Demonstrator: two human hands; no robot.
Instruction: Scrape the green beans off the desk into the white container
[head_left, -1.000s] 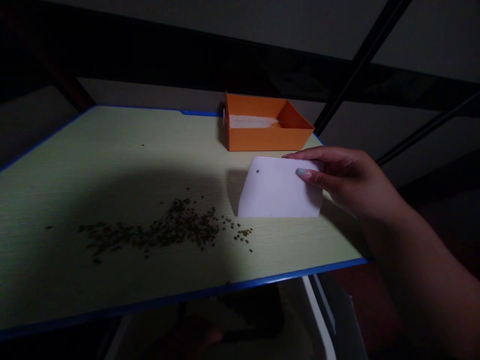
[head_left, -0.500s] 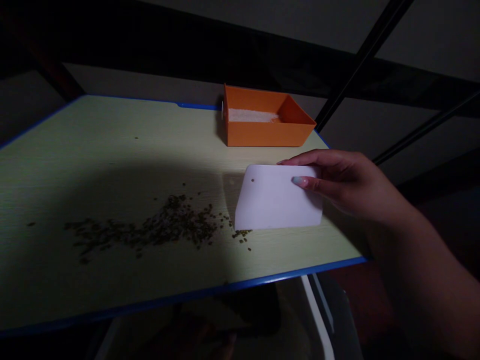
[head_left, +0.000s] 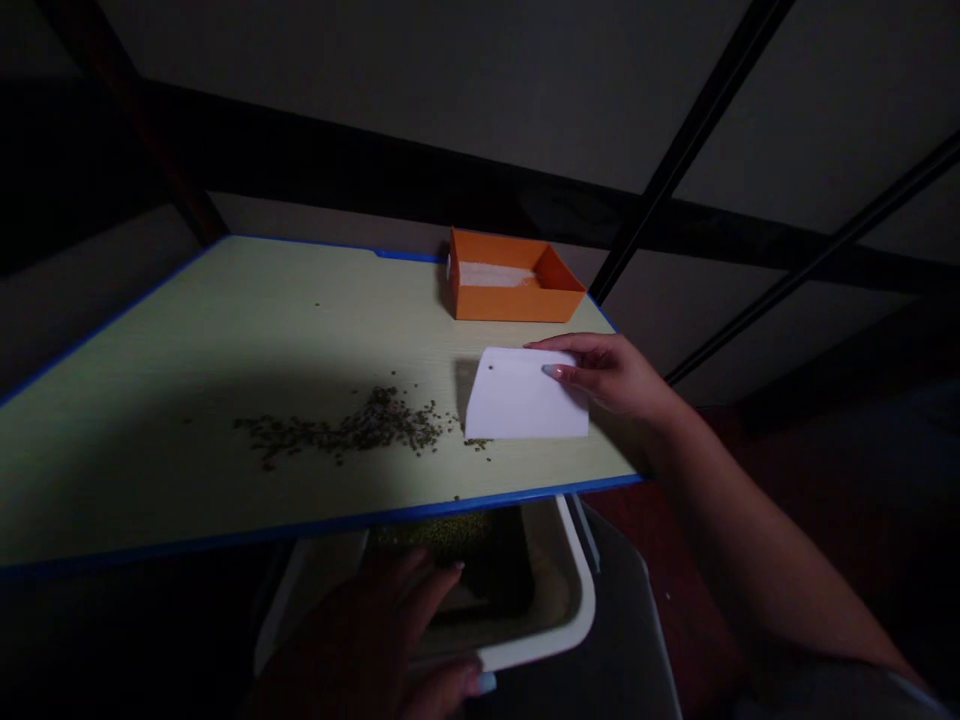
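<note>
My right hand (head_left: 615, 372) is closed on a flat white plastic scraper (head_left: 517, 412) with a small hole near one corner. The scraper stands tilted, its long lower edge at the light wooden board (head_left: 300, 340). A few greenish seeds peek out by its left end, and a dark scattered heap of seeds (head_left: 367, 427) lies to its left. Below the board's front edge, my left hand (head_left: 382, 620) is over a white basin (head_left: 536, 645), thumb and fingers apart. A dark tray (head_left: 517, 570) with small green grains is inside the basin. Shadow hides part of this hand.
An orange box (head_left: 517, 304) with whitish material inside stands at the back right of the board. Blue edging (head_left: 420, 512) runs along the board. The basin sits on a dark grey seat (head_left: 622, 600). Dark wall panels rise behind.
The view has shifted, so more of the basin and my left hand shows below the board. My right hand still holds the scraper beside the seeds. A seed now lies near the front edge.
</note>
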